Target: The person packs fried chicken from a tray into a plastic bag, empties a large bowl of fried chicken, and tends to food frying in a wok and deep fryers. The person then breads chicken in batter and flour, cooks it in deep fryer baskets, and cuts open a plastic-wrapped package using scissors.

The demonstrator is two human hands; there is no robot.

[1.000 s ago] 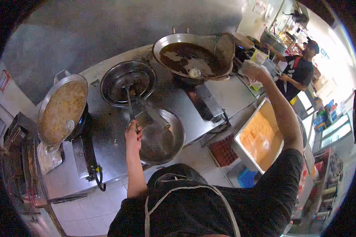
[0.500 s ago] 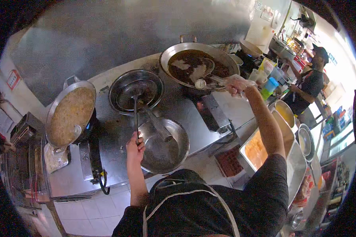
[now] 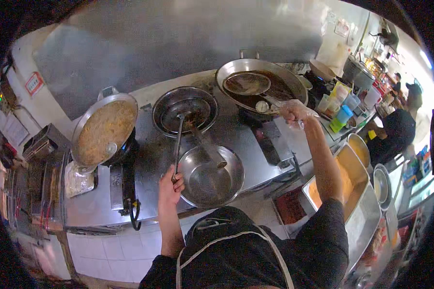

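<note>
My left hand [image 3: 170, 187] is wrapped round the handle of a long metal utensil [image 3: 178, 149], whose head rests in a dark pan set in a steel basin [image 3: 159, 124]. A second handled tool [image 3: 208, 147] leans from that pan over an empty steel bowl [image 3: 212, 180]. My right hand [image 3: 296, 113], in a clear plastic glove, is closed on the handle of a round strainer [image 3: 247, 83]. The strainer lies over dark oil in a large wok [image 3: 225, 64]. A round dial [image 3: 262, 106] sits at the wok's near edge.
On the left, another wok [image 3: 106, 127] holds bubbling yellowish oil, with a bag [image 3: 78, 180] beside it. Metal trays [image 3: 364, 226] stand at right. Beyond them a person in dark clothes [image 3: 395, 135] bends over, near cups and containers [image 3: 341, 115].
My right hand has come down from the containers to the strainer's handle, and the strainer has shifted toward the wok's back left. The view has turned right. The co-worker has bent down.
</note>
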